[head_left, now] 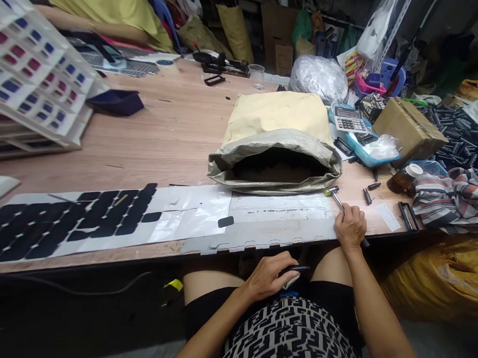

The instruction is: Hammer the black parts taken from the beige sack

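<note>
1 sm. hammer (332, 191), R hand (351, 226)

Could not see deep into sack (281, 112) | could not identify black item (300, 268), partly hidden in left hand (270, 275) | could not read calculator display (347, 113) | found white crate (37, 86) cut by left edge

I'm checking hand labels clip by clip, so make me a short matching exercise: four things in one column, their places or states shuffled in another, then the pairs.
Things
1. hammer
2. sack
3. clear cup
4. dark slender piece

Places or states
A. near the far edge of the table
B. held in the left hand
C. gripped in the right hand
D. lying with its open mouth toward the person

Pairs: 1-C, 2-D, 3-A, 4-B
</note>
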Tool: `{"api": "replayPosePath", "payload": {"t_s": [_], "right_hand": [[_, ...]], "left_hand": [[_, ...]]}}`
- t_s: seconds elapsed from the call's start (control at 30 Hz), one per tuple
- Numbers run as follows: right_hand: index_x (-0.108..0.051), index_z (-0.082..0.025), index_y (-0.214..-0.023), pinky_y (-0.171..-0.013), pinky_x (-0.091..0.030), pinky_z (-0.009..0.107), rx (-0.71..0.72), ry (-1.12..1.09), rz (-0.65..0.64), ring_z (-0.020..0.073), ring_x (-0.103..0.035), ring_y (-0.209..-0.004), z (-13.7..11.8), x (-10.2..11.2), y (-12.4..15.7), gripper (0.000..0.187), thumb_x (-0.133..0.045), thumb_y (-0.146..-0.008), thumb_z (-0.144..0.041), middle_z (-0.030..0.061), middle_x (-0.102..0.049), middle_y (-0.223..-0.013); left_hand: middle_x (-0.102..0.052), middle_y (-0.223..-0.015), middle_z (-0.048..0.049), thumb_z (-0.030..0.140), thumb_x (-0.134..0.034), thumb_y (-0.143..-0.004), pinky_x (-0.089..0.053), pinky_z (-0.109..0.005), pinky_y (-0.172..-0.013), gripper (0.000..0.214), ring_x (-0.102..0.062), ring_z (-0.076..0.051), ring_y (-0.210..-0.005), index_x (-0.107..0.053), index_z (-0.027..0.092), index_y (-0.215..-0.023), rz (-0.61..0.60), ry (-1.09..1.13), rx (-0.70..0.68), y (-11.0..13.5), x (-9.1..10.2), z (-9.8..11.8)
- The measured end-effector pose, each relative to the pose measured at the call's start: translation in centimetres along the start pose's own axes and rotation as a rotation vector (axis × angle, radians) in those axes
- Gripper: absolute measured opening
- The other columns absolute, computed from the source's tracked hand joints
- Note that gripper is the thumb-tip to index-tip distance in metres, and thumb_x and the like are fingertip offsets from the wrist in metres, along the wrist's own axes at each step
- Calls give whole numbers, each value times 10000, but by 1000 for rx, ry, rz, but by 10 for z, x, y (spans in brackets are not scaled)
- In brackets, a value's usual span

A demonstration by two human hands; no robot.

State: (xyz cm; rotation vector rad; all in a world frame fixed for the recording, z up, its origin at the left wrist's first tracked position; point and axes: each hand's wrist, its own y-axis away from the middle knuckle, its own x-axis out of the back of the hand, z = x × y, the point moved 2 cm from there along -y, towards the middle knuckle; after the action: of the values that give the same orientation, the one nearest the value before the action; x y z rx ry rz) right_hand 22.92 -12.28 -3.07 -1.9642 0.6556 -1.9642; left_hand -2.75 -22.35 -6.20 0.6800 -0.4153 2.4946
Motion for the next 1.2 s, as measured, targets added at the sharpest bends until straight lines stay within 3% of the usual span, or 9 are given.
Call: {"api": "replayPosePath", "payload": {"t_s": [0.2, 0.27, 0.4, 0.47, 0.53, 0.67, 0.73, 0.9, 1.2], "right_hand": [[-670, -203, -1171, -714, -294, 352, -1, -11, -8, 234, -446, -874, 0, 0, 0, 292, -517, -922, -206, 84, -594, -971], [-672, -198, -1167, -712, -297, 354, 4, -12, -9, 237, -445, -873, 0, 0, 0, 293, -517, -919, -208, 89, -591, -966], [-677, -189, -1157, -707, -293, 353, 14, -11, 10, 237, -443, -862, 1, 0, -1, 294, -517, -912, -212, 99, -583, -955], [-677, -192, -1155, -706, -289, 352, 20, -10, 18, 236, -445, -857, 1, -1, -1, 291, -516, -914, -216, 96, -583, -948], [-675, -196, -1157, -707, -291, 351, 23, -10, 21, 236, -451, -860, 1, -2, -1, 290, -515, -917, -219, 93, -586, -953], [-673, -197, -1164, -713, -295, 347, 14, -12, 23, 235, -458, -857, 1, -3, -1, 293, -506, -924, -216, 90, -590, -959], [-674, -195, -1160, -712, -292, 345, 13, -9, 22, 235, -457, -852, 0, -3, -1, 292, -503, -923, -212, 87, -586, -945], [-667, -193, -1151, -712, -291, 350, 6, -3, 4, 239, -448, -860, -1, -1, 0, 287, -507, -914, -208, 90, -583, -949], [-663, -192, -1173, -710, -313, 355, -11, -23, -36, 245, -452, -876, -1, 3, 1, 300, -501, -920, -201, 96, -582, -967]], "left_hand": [[-742, -881, -46, 395, -528, -949, -519, -315, -743, 316, -701, -232, -831, -705, 273, -1180, -96, -163, 509, 18, -20, -55], [-752, -948, -59, 364, -583, -914, -528, -334, -777, 349, -706, -251, -890, -690, 283, -1236, -146, -169, 471, 12, -13, -47], [-753, -1022, -49, 375, -644, -895, -528, -318, -843, 259, -698, -215, -921, -748, 280, -1112, -192, 14, 159, -19, 21, 0], [-761, -985, -36, 401, -645, -904, -535, -299, -831, 238, -698, -189, -890, -762, 264, -1059, -118, 135, 70, -46, 48, 16], [-763, -994, -47, 417, -639, -905, -543, -304, -829, 255, -697, -190, -896, -768, 228, -1016, 70, 152, 69, -80, 79, 15], [-756, -1040, -91, 352, -604, -909, -544, -334, -830, 288, -690, -235, -948, -746, 166, -1077, 504, -155, 354, -149, 139, -33], [-745, -1082, -122, 303, -599, -904, -527, -350, -893, 302, -681, -269, -1028, -729, 134, -1118, 596, -316, 518, -177, 158, -62], [-691, -1150, -258, 244, -569, -917, -503, -503, -916, 300, -639, -407, -1120, -699, 51, -1106, 556, -483, 730, -214, 173, -99], [-689, -1099, -277, 342, -681, -832, -525, -507, -775, 351, -650, -439, -1047, -706, 66, -1048, 471, -478, 865, -206, 173, -103]]}}
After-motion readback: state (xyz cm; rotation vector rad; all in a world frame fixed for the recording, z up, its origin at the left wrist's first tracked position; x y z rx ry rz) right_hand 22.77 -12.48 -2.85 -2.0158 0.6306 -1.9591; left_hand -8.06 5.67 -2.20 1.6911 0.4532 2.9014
